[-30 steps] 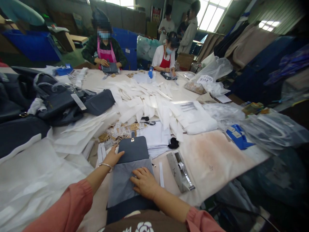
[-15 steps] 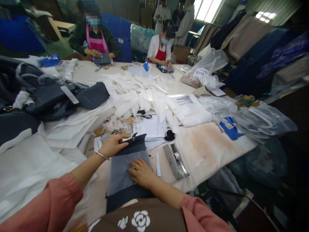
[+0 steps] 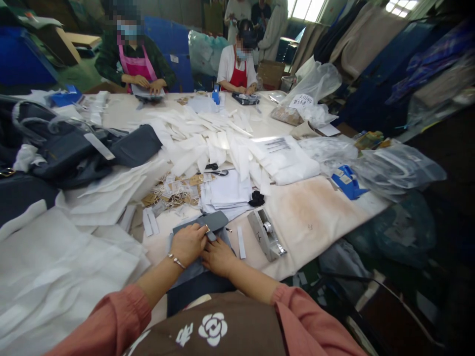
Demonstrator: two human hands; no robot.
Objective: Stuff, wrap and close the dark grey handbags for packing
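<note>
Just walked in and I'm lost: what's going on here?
A person's left hand is on the flap of a dark bag; the right hand is close beside it. The flap is bent partway over. A tape dispenser lies to the right. Across the table, a co-worker handles a dark item.

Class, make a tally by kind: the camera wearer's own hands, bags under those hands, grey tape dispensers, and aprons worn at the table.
Hands: 2 (left hand, right hand)
Bag under them: 1
Grey tape dispenser: 1
Aprons: 3 (brown apron, pink apron, red apron)
Total: 7
</note>
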